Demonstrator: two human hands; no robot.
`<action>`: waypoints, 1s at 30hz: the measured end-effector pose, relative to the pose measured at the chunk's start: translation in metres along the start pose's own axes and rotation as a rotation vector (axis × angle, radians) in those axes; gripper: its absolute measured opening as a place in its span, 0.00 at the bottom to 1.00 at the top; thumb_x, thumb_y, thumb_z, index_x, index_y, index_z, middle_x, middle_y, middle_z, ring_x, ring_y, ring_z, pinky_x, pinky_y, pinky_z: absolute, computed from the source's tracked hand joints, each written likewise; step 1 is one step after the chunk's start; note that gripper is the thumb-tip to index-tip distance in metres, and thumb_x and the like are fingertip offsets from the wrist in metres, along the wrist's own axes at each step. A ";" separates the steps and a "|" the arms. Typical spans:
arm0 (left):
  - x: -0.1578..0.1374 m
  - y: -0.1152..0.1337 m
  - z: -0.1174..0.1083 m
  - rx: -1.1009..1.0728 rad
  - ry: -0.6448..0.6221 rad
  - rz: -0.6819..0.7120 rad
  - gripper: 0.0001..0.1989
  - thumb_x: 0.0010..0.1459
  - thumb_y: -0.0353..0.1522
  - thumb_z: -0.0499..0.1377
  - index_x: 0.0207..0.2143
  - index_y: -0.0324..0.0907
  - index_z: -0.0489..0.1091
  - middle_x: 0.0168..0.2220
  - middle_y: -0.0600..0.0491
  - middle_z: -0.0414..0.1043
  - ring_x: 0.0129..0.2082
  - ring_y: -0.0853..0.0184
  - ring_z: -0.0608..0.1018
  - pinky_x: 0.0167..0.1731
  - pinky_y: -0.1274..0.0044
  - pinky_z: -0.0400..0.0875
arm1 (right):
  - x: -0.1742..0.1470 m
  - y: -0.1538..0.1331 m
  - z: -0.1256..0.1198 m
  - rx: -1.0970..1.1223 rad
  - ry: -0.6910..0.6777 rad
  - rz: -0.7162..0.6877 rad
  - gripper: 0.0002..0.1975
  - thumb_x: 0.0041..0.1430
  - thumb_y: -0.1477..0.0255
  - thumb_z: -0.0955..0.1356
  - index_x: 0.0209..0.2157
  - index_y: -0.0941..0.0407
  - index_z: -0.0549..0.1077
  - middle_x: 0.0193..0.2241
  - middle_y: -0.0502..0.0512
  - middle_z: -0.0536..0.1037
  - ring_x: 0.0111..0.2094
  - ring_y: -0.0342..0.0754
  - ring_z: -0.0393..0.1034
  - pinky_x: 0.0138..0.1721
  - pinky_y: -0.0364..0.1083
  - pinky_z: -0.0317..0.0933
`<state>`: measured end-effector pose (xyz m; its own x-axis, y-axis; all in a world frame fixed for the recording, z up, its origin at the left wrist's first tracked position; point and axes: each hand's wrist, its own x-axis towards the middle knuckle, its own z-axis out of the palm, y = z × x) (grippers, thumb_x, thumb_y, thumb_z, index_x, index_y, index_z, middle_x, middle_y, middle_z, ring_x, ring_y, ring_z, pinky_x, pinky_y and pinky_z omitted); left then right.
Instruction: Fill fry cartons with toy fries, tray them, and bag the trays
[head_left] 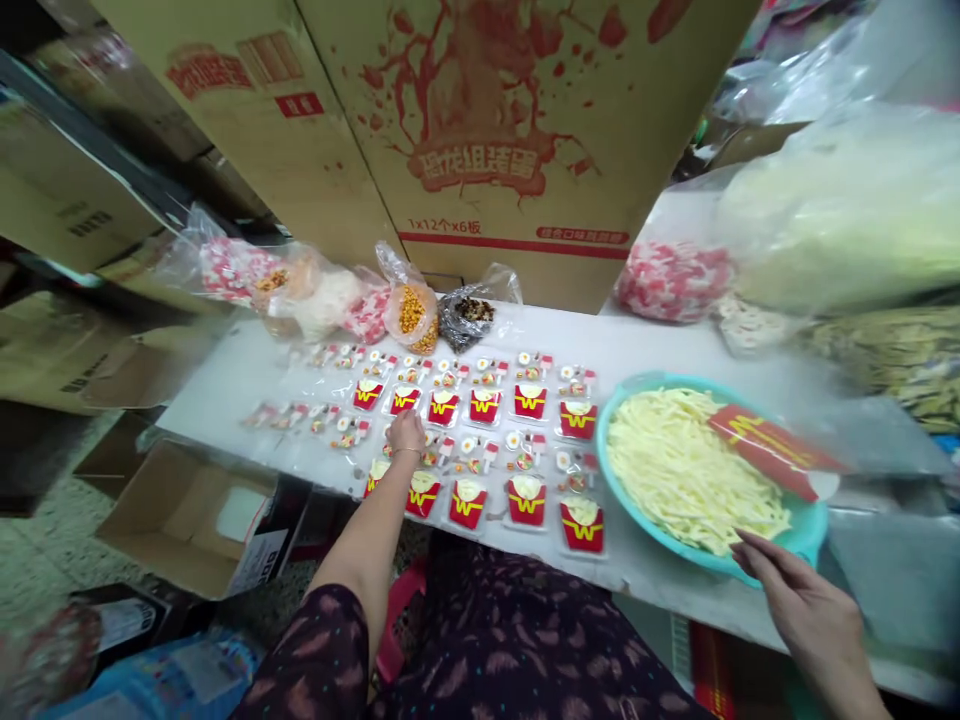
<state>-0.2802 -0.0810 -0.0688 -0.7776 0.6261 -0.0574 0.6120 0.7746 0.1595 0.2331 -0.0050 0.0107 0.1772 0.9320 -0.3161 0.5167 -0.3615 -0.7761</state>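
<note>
My left hand (407,432) reaches over the middle of the table, fingers curled down among the clear plastic packs, the tips hidden. Just beyond it is a red fries box (405,401) with a yellow W, one of several in two rows, each with pale sticks at its top. My right hand (806,600) is at the near right rim of a turquoise basin (611,470), its thumb and fingers pressed together by the pale fry-like sticks (675,465). Whether it pinches one is too small to tell. A flat red W carton (772,450) lies on the sticks.
Large cardboard boxes (480,120) stand along the table's back edge. Before them sit bags of pink-white pieces (236,268), yellow bits (414,312) and dark bits (469,318). Bulky clear bags (825,220) crowd the right. An open carton (180,510) is on the floor, left.
</note>
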 end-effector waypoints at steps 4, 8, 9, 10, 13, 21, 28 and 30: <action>0.028 0.000 -0.002 0.009 0.020 -0.080 0.15 0.58 0.33 0.46 0.43 0.39 0.67 0.43 0.45 0.68 0.41 0.61 0.71 0.36 0.71 0.64 | -0.023 0.009 -0.002 -0.010 -0.044 -0.010 0.14 0.35 0.57 0.68 0.28 0.45 0.75 0.29 0.58 0.78 0.35 0.58 0.73 0.41 0.52 0.66; 0.055 -0.011 0.004 0.019 0.024 -0.121 0.16 0.55 0.34 0.50 0.46 0.39 0.64 0.46 0.44 0.66 0.44 0.60 0.70 0.36 0.71 0.65 | -0.056 -0.002 0.041 -0.038 -0.267 -0.155 0.13 0.42 0.56 0.66 0.30 0.45 0.76 0.29 0.57 0.78 0.30 0.53 0.74 0.31 0.48 0.70; 0.061 -0.016 0.006 0.020 0.022 -0.123 0.17 0.54 0.35 0.52 0.46 0.39 0.64 0.46 0.44 0.66 0.45 0.59 0.69 0.37 0.70 0.65 | -0.063 -0.013 0.062 -0.054 -0.375 -0.234 0.13 0.44 0.58 0.66 0.32 0.47 0.76 0.31 0.57 0.78 0.30 0.52 0.74 0.31 0.48 0.70; 0.067 -0.021 0.008 0.021 0.019 -0.122 0.17 0.53 0.35 0.53 0.46 0.39 0.64 0.47 0.43 0.65 0.47 0.58 0.68 0.38 0.70 0.65 | -0.069 -0.027 0.087 -0.093 -0.488 -0.344 0.13 0.46 0.60 0.66 0.32 0.49 0.76 0.32 0.56 0.78 0.32 0.52 0.73 0.35 0.48 0.69; 0.082 -0.035 0.015 0.018 -0.005 -0.097 0.19 0.52 0.35 0.55 0.46 0.39 0.64 0.50 0.43 0.63 0.50 0.57 0.66 0.42 0.68 0.64 | -0.073 -0.078 0.179 -0.124 -0.623 -0.685 0.14 0.56 0.66 0.61 0.38 0.53 0.74 0.35 0.57 0.77 0.38 0.48 0.71 0.40 0.46 0.67; 0.083 -0.047 0.019 -0.001 0.044 0.000 0.25 0.50 0.36 0.57 0.51 0.41 0.60 0.54 0.44 0.59 0.51 0.54 0.63 0.47 0.64 0.60 | -0.037 -0.150 0.378 -0.658 -0.636 -1.023 0.20 0.58 0.74 0.57 0.51 0.62 0.64 0.51 0.62 0.66 0.51 0.51 0.60 0.50 0.48 0.58; 0.032 -0.013 0.031 -0.118 -0.122 0.520 0.15 0.55 0.35 0.51 0.46 0.43 0.66 0.48 0.48 0.67 0.47 0.62 0.68 0.46 0.69 0.59 | -0.025 -0.144 0.404 -0.899 -0.635 -1.072 0.18 0.58 0.77 0.56 0.48 0.64 0.66 0.52 0.62 0.65 0.55 0.53 0.53 0.55 0.52 0.47; 0.026 -0.006 0.038 -0.080 -0.144 0.499 0.14 0.55 0.33 0.52 0.44 0.42 0.67 0.47 0.48 0.67 0.45 0.61 0.68 0.44 0.69 0.59 | -0.027 -0.145 0.405 -0.937 -0.641 -1.089 0.18 0.58 0.77 0.57 0.48 0.63 0.66 0.51 0.62 0.65 0.56 0.54 0.52 0.55 0.54 0.45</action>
<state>-0.2987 -0.0658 -0.1090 -0.3633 0.9274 -0.0893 0.8855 0.3735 0.2764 -0.1856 0.0118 -0.0890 -0.8569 0.4704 -0.2107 0.5125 0.8208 -0.2521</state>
